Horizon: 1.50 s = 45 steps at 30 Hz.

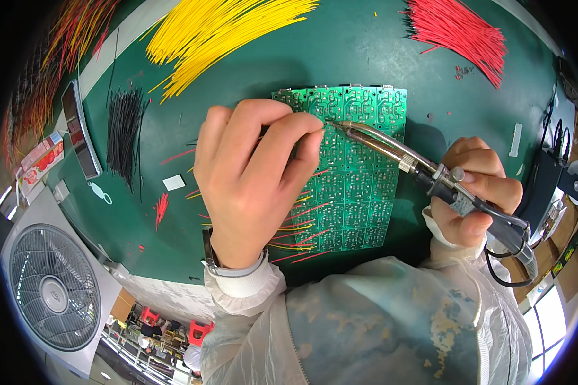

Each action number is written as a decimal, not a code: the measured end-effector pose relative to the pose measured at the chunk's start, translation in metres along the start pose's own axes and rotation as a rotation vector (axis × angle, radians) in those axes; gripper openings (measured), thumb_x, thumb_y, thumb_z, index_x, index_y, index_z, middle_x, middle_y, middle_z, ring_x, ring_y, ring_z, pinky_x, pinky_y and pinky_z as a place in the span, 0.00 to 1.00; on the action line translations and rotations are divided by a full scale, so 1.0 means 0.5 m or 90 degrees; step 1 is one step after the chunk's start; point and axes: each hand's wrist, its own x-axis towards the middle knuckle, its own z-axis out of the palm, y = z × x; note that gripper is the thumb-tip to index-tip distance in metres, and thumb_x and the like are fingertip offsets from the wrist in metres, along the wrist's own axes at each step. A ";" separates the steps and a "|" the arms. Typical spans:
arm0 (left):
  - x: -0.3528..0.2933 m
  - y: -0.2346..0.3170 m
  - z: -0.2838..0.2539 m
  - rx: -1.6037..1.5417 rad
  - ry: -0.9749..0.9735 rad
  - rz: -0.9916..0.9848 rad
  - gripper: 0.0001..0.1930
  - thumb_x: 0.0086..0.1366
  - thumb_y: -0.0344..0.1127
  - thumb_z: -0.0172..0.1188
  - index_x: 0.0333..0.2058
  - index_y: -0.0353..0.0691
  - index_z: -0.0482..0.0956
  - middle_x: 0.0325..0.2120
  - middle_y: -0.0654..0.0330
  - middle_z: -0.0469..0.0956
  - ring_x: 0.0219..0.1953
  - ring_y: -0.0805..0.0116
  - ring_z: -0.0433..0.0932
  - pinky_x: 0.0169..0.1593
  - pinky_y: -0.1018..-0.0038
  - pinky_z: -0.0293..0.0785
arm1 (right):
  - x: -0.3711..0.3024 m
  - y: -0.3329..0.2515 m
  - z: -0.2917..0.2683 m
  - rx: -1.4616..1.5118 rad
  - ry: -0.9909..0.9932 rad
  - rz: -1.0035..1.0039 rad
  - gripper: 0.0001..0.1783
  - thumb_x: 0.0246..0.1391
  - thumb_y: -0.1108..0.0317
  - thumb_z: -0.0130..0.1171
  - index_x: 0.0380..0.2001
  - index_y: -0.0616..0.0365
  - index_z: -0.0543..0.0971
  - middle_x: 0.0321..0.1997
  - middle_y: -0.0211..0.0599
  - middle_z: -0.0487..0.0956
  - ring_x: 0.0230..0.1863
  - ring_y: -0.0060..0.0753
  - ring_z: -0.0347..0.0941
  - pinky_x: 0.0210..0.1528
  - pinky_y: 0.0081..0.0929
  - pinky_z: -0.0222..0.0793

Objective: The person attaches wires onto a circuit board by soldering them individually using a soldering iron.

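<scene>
A green circuit board panel [359,186], divided into several small boards, lies on the table in front of me. My right hand [478,186] is closed around a soldering iron [404,160] with a solder feed tube along it. Its tip meets the upper part of the panel. Beside the tip, my left hand [253,167] is pinched, thumb against forefinger. What it holds is too small and hidden to name. Red and yellow wires [302,224] stick out from the panel's left side, partly under my left wrist.
Bundles of yellow wires [218,38], red wires [459,35] and black wires [125,131] lie on the green table [347,51]. A phone [81,131] rests at the left edge, near a fan [54,289]. A dark box [546,186] with cables stands at right.
</scene>
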 end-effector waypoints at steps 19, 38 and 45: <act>0.001 0.008 0.006 0.045 0.011 0.022 0.13 0.38 0.22 0.68 0.25 0.44 0.79 0.26 0.67 0.72 0.25 0.67 0.67 0.27 0.72 0.63 | -0.002 0.001 0.004 -0.032 -0.015 -0.046 0.23 0.63 0.49 0.54 0.39 0.62 0.67 0.25 0.42 0.73 0.18 0.34 0.68 0.18 0.30 0.64; 0.000 0.014 -0.002 0.041 -0.031 -0.006 0.13 0.41 0.22 0.70 0.28 0.42 0.81 0.28 0.64 0.74 0.28 0.65 0.69 0.31 0.71 0.63 | -0.006 0.008 0.011 -0.034 0.038 -0.070 0.25 0.63 0.48 0.53 0.37 0.63 0.67 0.23 0.42 0.72 0.17 0.33 0.66 0.17 0.28 0.63; -0.003 0.008 -0.002 0.046 -0.015 0.022 0.12 0.44 0.26 0.69 0.29 0.45 0.79 0.28 0.68 0.72 0.26 0.68 0.68 0.29 0.71 0.62 | -0.010 0.012 0.011 -0.020 0.064 -0.070 0.25 0.64 0.47 0.53 0.36 0.62 0.66 0.24 0.43 0.72 0.17 0.34 0.65 0.17 0.29 0.63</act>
